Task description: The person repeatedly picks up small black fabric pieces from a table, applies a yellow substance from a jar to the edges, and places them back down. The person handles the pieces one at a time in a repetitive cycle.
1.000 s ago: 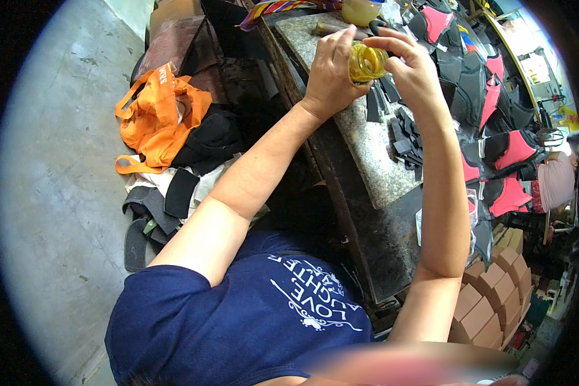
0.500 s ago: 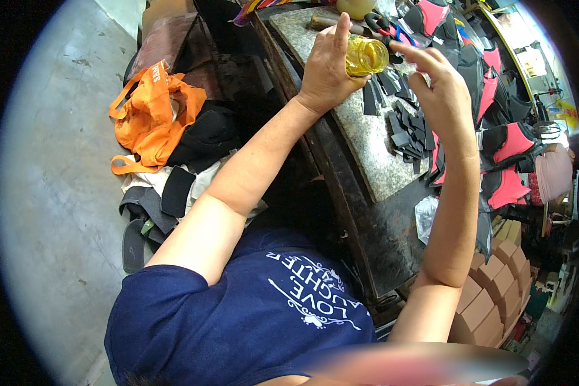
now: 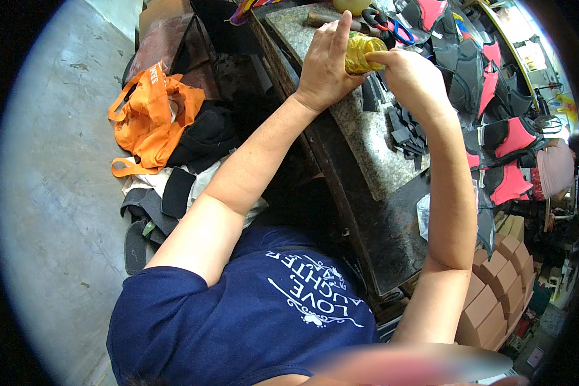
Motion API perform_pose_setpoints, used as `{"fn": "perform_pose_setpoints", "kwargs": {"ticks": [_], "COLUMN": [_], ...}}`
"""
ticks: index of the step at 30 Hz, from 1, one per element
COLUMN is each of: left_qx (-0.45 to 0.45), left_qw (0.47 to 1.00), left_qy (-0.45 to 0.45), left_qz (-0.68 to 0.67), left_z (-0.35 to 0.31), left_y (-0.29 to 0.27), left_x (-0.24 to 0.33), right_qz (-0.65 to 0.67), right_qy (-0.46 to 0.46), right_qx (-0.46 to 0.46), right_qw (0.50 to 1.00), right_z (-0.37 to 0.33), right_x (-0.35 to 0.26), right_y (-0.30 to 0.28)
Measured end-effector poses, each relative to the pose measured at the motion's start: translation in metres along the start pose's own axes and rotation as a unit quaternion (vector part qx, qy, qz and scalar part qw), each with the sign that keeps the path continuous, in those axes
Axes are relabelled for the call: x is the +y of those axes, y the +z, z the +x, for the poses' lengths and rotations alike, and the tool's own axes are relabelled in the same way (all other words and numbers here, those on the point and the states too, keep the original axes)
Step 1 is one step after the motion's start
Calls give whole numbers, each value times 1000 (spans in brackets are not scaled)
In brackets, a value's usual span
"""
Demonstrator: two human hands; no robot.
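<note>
My left hand (image 3: 321, 71) is closed around a small transparent yellow jar (image 3: 360, 51), its index finger pointing up beside it. The jar is tipped with its mouth toward the right. At that mouth is my right hand (image 3: 415, 77), its fingers drawn together and a fingertip touching the rim or reaching just inside. Whatever those fingers may pinch is hidden. Below the hands, small black strips (image 3: 406, 132) lie in a loose pile on a speckled stone slab (image 3: 386, 174). My right hand and wrist cover part of the pile.
Scissors (image 3: 402, 31) and a wooden-handled tool (image 3: 318, 20) lie at the slab's far end. Black and pink cut pieces (image 3: 518, 138) fill the right side. Brown blocks (image 3: 495, 283) are stacked at lower right. An orange bag (image 3: 154, 122) rests on dark scraps at left.
My right hand has moved left to the jar's mouth, its spread fingers drawing together. My left hand and the jar have stayed almost in place.
</note>
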State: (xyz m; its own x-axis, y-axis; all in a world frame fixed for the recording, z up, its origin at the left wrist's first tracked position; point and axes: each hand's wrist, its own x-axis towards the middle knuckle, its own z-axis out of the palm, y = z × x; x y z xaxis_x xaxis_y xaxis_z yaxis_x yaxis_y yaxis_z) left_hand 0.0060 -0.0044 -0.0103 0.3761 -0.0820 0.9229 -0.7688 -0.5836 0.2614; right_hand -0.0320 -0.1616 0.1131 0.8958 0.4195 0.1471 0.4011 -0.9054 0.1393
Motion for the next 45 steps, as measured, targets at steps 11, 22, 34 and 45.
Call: {"fn": "perform_pose_setpoints", "kwargs": {"ticks": [11, 22, 34, 45], "left_qx": [-35, -23, -325, -359], "left_qw": [997, 989, 942, 917], "left_qy": [-63, -132, 81, 86], "left_qz": [-31, 67, 4, -150], "left_z": [3, 10, -1, -11], "left_y": [-9, -4, 26, 2], "left_x": [5, 1, 139, 138], "right_qz": [46, 348, 277, 229], "right_qy": [-19, 131, 249, 248], "right_qx": [74, 283, 336, 328], "right_qw": [996, 884, 865, 882], "right_z": [-28, -178, -276, -274], "right_x": [8, 29, -8, -10], "right_y": [-13, -29, 67, 68]}}
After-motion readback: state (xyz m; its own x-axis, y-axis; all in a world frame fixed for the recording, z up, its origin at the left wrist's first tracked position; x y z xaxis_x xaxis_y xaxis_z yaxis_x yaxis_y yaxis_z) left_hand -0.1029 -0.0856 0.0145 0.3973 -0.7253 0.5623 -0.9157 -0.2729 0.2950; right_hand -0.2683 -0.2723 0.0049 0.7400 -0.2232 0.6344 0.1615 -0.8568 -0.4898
